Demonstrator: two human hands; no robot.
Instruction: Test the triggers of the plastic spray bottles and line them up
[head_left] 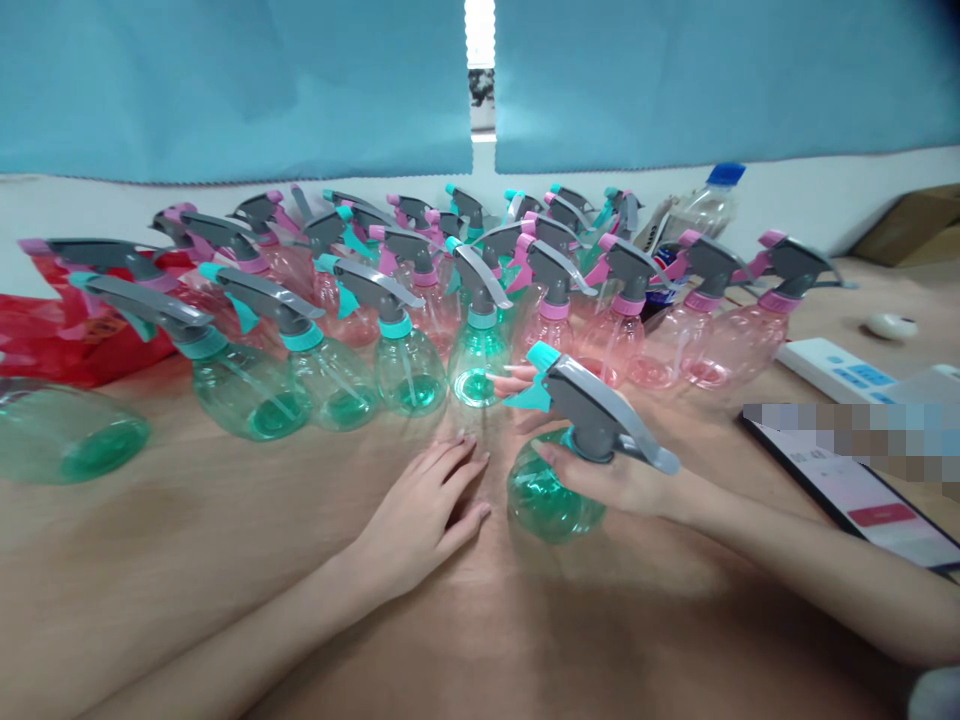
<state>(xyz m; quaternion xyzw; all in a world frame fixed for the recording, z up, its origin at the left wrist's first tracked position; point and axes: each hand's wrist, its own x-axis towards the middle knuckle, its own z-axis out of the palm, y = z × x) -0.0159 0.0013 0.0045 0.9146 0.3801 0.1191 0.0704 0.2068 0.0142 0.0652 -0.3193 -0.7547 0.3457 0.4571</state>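
Note:
My right hand [626, 475] is wrapped round the neck of a green spray bottle [556, 505] with a grey and teal trigger head. The bottle tilts slightly, and I cannot tell whether its base touches the table. Flat on the wooden table [480, 620] lies my left hand [431, 510], fingers stretched out and holding nothing. Just beyond its fingertips stands another green spray bottle [480, 365]. Several more green ones run off to the left, and pink spray bottles [615, 340] stand to the right and behind.
At the far left are a red plastic bag [90, 345] and a green bottle body [71, 435] cut by the frame edge. A phone [855, 490], a white device [840, 370] and a white mouse-shaped object [891, 326] lie at right. Behind stands a blue-capped bottle [705, 212]; blue curtains [225, 90] hang beyond.

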